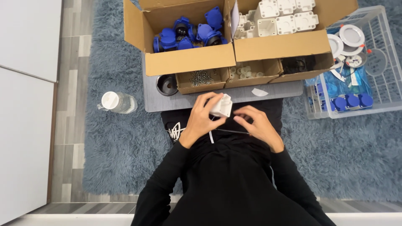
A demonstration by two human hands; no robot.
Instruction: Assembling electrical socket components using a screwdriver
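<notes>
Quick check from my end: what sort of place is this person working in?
Probably a home floor used as an assembly spot. The person sits on a shaggy grey-blue rug over wood-look flooring, with cardboard boxes of blue parts and white housings in front.

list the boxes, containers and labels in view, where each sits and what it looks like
Left cardboard box: top centre, brown, open, holds blue parts.
Right cardboard box: beside it, brown, holds white housings.
Small cardboard trays: in front of the boxes, one with screws.
Clear plastic crate: right, holds blue and white pieces.
Water bottle: left on the rug, clear, white cap.
White print: on black fabric near the left hand.
</notes>
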